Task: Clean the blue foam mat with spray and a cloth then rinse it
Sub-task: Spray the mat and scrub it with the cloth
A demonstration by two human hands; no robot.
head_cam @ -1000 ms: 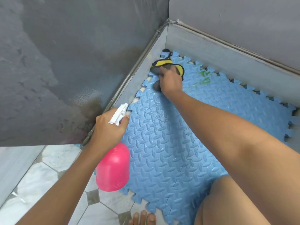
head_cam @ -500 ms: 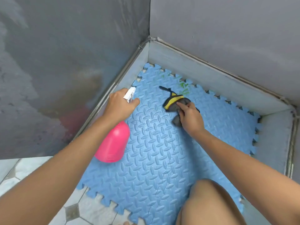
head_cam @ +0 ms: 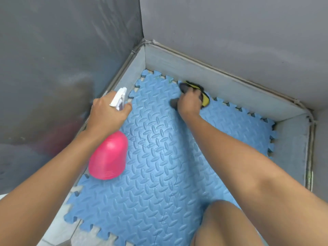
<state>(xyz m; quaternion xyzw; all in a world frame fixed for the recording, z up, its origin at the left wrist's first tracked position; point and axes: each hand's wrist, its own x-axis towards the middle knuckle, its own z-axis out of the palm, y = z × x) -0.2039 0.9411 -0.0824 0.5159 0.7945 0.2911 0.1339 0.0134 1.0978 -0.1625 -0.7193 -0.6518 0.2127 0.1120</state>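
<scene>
Spray bottle gripped in left hand, mid-left; cloth clutched by right hand w/ curled fingers, pressed on mat upper center.

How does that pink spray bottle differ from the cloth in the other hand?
The spray bottle is bright pink and rigid, with a white trigger; the cloth is dark grey and yellow, soft and crumpled. The spray bottle hangs below the left hand at the left of the blue foam mat; the cloth is pressed onto its far edge, by the wall, under the right hand. Both are held, one per hand.
</scene>
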